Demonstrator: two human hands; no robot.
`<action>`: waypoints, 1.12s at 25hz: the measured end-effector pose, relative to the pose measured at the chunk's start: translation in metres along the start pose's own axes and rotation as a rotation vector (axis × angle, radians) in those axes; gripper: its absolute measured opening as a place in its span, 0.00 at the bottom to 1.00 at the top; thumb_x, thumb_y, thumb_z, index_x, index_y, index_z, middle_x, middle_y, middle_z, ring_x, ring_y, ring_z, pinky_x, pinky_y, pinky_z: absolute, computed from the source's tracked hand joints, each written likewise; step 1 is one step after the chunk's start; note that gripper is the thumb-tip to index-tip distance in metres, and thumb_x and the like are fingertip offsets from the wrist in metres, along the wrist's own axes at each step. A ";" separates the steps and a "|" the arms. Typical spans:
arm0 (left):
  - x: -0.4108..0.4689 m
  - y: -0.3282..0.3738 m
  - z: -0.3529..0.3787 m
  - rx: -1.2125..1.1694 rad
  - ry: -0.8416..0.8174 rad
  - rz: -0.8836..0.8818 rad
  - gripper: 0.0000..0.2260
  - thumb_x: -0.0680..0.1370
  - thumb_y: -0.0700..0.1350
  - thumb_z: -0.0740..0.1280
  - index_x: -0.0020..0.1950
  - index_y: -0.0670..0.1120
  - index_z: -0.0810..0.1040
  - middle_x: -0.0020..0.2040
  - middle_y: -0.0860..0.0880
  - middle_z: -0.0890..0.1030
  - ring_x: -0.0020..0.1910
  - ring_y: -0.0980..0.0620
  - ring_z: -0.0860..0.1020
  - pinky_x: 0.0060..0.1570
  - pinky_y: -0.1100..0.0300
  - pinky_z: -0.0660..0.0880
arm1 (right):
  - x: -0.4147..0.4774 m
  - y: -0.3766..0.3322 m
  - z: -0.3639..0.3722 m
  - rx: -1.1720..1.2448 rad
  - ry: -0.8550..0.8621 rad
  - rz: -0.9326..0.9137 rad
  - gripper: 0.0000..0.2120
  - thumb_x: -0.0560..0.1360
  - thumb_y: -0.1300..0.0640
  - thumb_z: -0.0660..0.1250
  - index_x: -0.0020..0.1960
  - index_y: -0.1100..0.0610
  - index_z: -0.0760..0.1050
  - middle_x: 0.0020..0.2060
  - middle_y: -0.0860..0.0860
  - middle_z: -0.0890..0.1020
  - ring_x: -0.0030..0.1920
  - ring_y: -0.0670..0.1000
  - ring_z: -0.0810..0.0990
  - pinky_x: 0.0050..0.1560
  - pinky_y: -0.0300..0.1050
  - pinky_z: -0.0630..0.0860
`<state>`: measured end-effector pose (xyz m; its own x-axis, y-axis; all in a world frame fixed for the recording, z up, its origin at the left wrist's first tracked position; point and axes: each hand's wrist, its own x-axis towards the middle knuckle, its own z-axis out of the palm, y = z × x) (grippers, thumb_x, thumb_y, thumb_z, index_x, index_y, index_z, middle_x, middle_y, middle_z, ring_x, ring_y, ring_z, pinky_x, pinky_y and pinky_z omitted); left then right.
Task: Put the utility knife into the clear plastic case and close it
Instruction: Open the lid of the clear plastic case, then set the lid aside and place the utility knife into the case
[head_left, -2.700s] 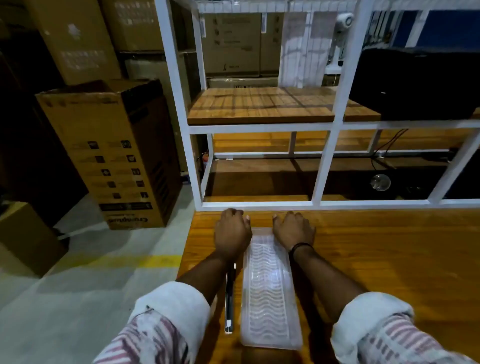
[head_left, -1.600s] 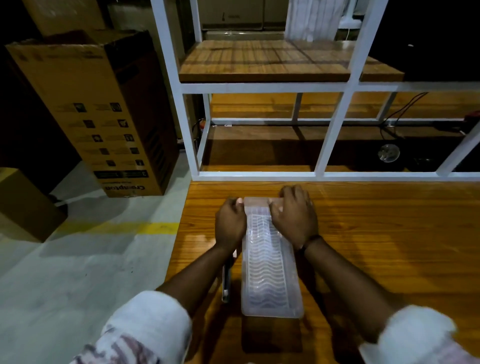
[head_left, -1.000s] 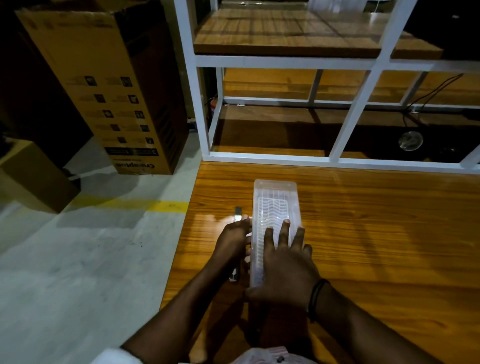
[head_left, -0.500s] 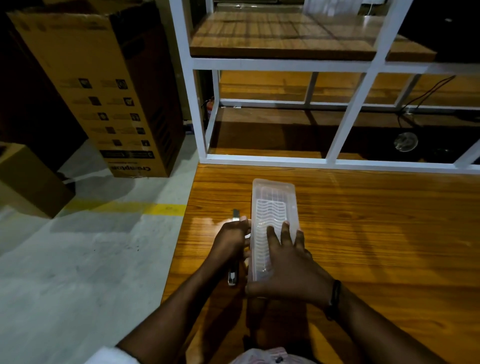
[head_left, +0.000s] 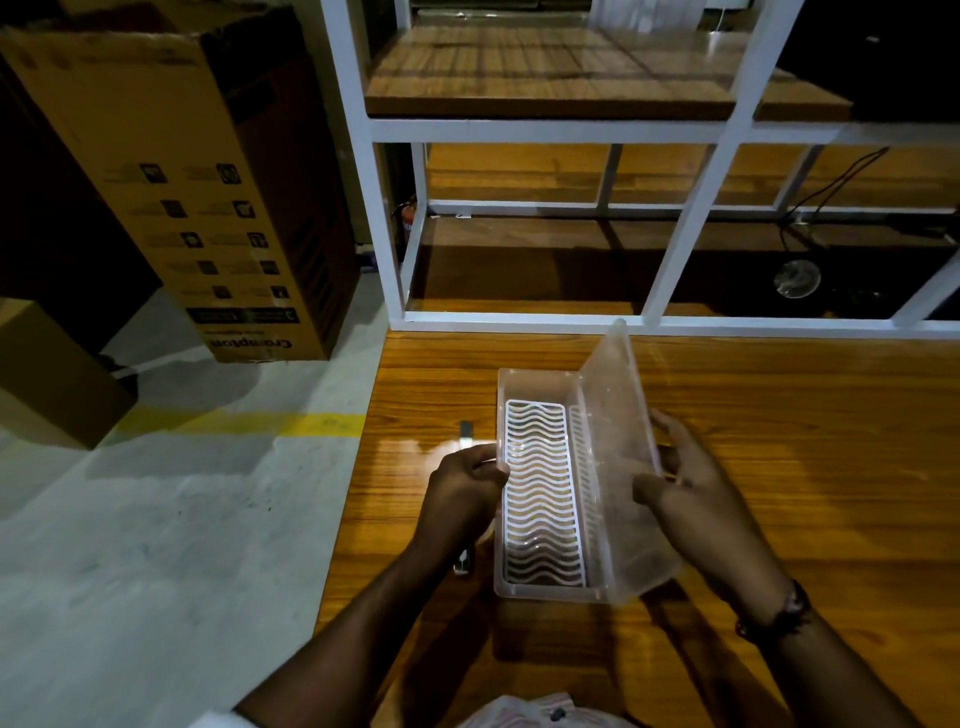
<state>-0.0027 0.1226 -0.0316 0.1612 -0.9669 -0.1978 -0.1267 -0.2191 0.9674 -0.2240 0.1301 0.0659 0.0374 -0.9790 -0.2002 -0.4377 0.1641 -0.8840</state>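
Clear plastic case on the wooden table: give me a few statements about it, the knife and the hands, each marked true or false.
1. The clear plastic case has its lid raised. True.
2. The slim dark utility knife lies inside the case. False: it lies on the wooden table, beside the case's left wall, partly under the left hand.
3. The right hand holds the lid. True.
4. The case's white wavy insert is covered by tools. False: it is bare.

My wooden table (head_left: 779, 467) carries the clear plastic case (head_left: 540, 499), lid raised to its right side. Just left of it lies what seems the utility knife (head_left: 464, 499), mostly hidden under my left hand (head_left: 460, 499).
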 end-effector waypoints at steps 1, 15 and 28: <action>-0.001 0.003 0.000 -0.011 0.003 -0.008 0.12 0.77 0.46 0.67 0.55 0.52 0.89 0.48 0.49 0.90 0.44 0.50 0.88 0.53 0.51 0.81 | 0.002 0.003 -0.005 0.003 0.034 0.016 0.36 0.75 0.66 0.67 0.76 0.41 0.61 0.56 0.44 0.80 0.53 0.51 0.82 0.49 0.55 0.81; -0.010 0.005 -0.012 -0.015 0.007 -0.045 0.08 0.81 0.46 0.70 0.54 0.50 0.89 0.45 0.46 0.90 0.43 0.49 0.89 0.47 0.49 0.85 | 0.050 0.098 -0.021 -0.473 0.215 0.237 0.37 0.68 0.63 0.76 0.74 0.54 0.65 0.65 0.61 0.75 0.63 0.64 0.75 0.57 0.56 0.78; -0.026 -0.006 -0.029 0.585 0.214 -0.127 0.08 0.77 0.51 0.74 0.53 0.49 0.81 0.50 0.49 0.85 0.42 0.53 0.83 0.34 0.64 0.75 | 0.048 0.034 0.013 -0.655 0.326 -0.174 0.23 0.73 0.58 0.70 0.68 0.53 0.75 0.67 0.58 0.75 0.68 0.63 0.68 0.68 0.61 0.66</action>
<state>0.0219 0.1532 -0.0279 0.3949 -0.8942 -0.2109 -0.5974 -0.4243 0.6805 -0.2259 0.0901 0.0205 -0.0685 -0.9871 0.1450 -0.8986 -0.0021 -0.4388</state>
